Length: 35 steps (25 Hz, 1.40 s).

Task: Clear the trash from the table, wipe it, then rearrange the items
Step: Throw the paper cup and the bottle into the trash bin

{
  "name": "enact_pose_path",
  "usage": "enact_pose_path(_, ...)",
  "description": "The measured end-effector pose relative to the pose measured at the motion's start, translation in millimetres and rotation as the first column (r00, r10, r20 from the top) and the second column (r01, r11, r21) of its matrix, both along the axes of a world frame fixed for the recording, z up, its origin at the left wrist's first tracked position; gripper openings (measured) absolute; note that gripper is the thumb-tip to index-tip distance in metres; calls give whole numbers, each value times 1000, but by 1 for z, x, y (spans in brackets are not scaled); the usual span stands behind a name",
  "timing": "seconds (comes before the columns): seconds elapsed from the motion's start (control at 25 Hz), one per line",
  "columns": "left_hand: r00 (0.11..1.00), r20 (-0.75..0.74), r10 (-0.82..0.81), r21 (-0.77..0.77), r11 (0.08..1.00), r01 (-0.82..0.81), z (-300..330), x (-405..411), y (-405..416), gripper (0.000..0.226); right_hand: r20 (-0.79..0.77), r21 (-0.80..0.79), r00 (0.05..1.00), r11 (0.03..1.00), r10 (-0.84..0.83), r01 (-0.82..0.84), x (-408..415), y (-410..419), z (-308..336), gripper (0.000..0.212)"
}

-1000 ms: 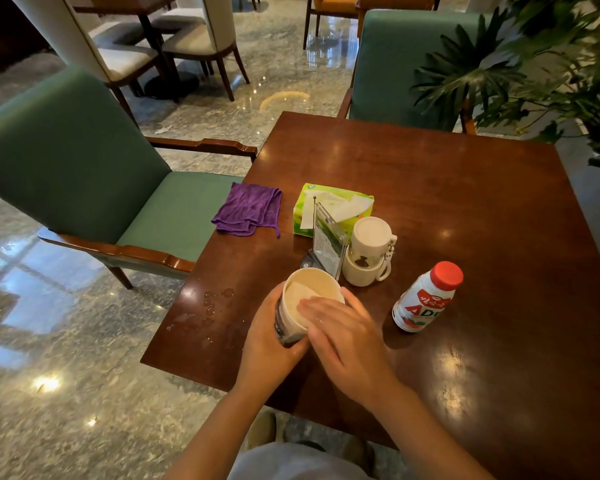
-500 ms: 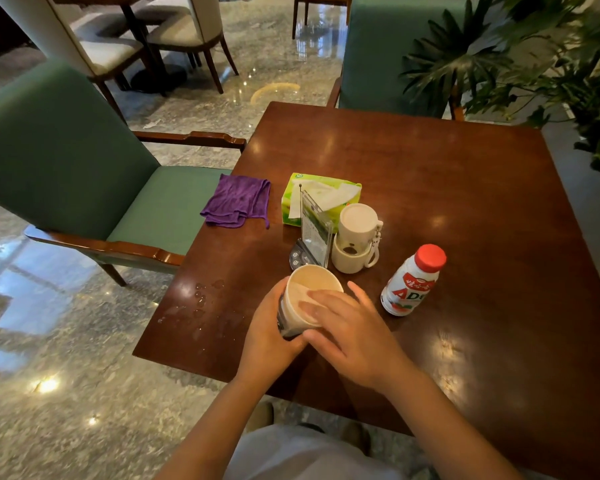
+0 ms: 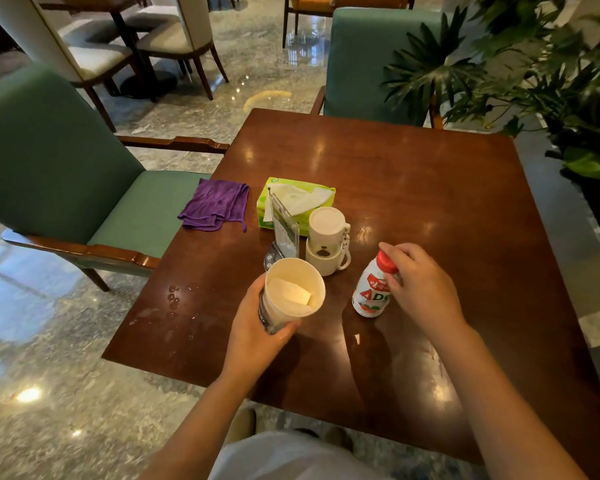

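Head view looks down on a dark wooden surface (image 3: 413, 188) that fills the centre and right of the frame. The left hand (image 3: 253, 327), at lower centre, has its grip wrapped around a paper cup (image 3: 293, 292), which leans slightly; a folded piece of white paper (image 3: 288, 294) lies inside it. The right hand (image 3: 420, 289), right of centre, closes its grip on the neck of a small white bottle (image 3: 369, 299) with a red cap (image 3: 385, 263), fingers curled over the cap and upper label; the bottle's base appears to touch the surface. Just above the cup stand a clear sign holder (image 3: 284, 226) and a white mug with a lidded cup in it (image 3: 328, 242). Behind them lies a green tissue pack (image 3: 295, 199). A purple cloth (image 3: 217, 206) rests at the surface's left edge, partly over a green chair (image 3: 66, 174). Water drops (image 3: 172, 299) sit near the lower left corner.
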<state>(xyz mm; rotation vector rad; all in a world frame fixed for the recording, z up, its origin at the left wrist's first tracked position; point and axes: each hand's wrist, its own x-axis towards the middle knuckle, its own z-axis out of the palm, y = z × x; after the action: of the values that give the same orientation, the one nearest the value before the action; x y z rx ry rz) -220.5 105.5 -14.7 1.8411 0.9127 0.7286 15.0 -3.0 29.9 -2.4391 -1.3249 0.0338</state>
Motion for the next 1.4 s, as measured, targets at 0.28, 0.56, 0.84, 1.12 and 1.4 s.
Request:
enact_pose_path(0.28, 998, -4, 58, -11, 998, -58, 0, 1, -15, 88, 90, 58, 955, 955, 284, -290, -13, -6, 9, 46)
enact_pose_path(0.56, 973, -8, 231, 65, 971, -230, 22, -49, -7, 84, 10, 183, 897, 881, 442, -436, -59, 12, 52, 47)
enact_pose_path(0.84, 932, 97, 350, 40, 934, -355, 26, -116, 48, 83, -23, 191, 804, 792, 594, -580, -144, 81, 72, 49)
enact_pose_path(1.12, 903, 138, 408, -76, 913, -401, 5, -241, 159, 78, 21, 197, 797, 780, 603, -595, -259, 203, 68, 50)
enact_pose_path(1.4, 958, -29, 284, -98, 953, -286, -19, -350, 287, 79, -194, 242, 889, 899, 414, -366, -369, 305, 30, 47)
